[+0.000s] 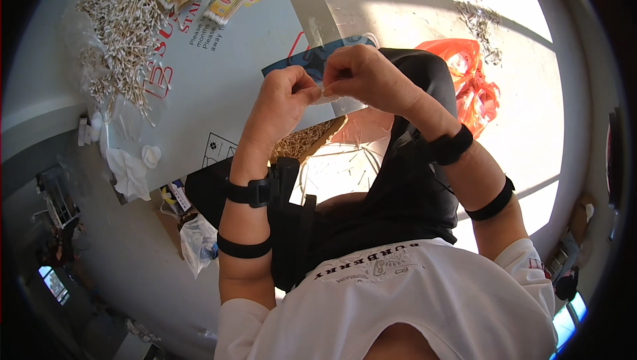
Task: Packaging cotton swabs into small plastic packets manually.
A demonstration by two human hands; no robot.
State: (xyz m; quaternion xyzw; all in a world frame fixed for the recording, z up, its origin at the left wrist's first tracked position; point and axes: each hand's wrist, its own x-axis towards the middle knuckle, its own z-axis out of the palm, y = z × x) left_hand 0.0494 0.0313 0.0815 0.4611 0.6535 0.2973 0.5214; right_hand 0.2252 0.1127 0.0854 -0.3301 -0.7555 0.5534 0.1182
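Observation:
My left hand (284, 98) and my right hand (371, 78) meet above the edge of a grey-white board, thumbs and forefingers pinched close together. Between the fingertips shows a small, pale, see-through plastic piece (324, 100), which both hands hold; most of it is hidden. A large heap of loose cotton swabs (126, 25) lies at the far left of the board. Beside the heap are several filled packs of cotton swabs (227, 3) in clear and yellow wrapping. Under the hands, a dark blue printed sheet (292, 63) lies at the board's right edge.
The printed board (219, 88) spans the left. Below its near edge is a cardboard box (324, 140) of loose sticks. A red plastic bag (483, 94) rests on the floor to the right, with scattered litter (481, 21) beyond. Crumpled white tissue (129, 173) lies at the board's left corner.

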